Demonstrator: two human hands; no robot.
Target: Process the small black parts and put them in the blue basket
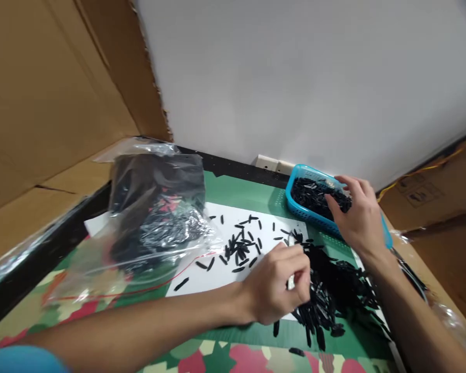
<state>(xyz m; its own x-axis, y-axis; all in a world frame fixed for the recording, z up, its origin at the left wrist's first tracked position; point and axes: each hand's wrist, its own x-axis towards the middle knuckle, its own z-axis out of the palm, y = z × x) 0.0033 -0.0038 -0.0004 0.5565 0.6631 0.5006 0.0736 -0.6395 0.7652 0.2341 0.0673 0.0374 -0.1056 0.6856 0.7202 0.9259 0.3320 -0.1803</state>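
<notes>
My left hand [281, 284] is closed in a fist around a thin, whitish stick-like object [291, 241]. Only short bits of it show above the fist and between the fingers, so its kind is unclear. The fist is over a white sheet, beside a heap of small black strips [322, 300]. My right hand [358, 215] is over the rim of a blue plastic basket [314, 213]. Its thumb and fingers are apart, with nothing visible between them. More black pieces [310, 194] lie in the basket. Loose black strips [241, 248] are scattered on the white sheet [190, 280].
A clear plastic bag [163, 223] with dark contents and some red bits lies at the left. Cardboard [54, 77] stands at the left, and a white wall [295, 88] rises behind. A white power socket [267, 163] sits behind the basket. Dark-handled pliers-like tools [411, 274] are at the right.
</notes>
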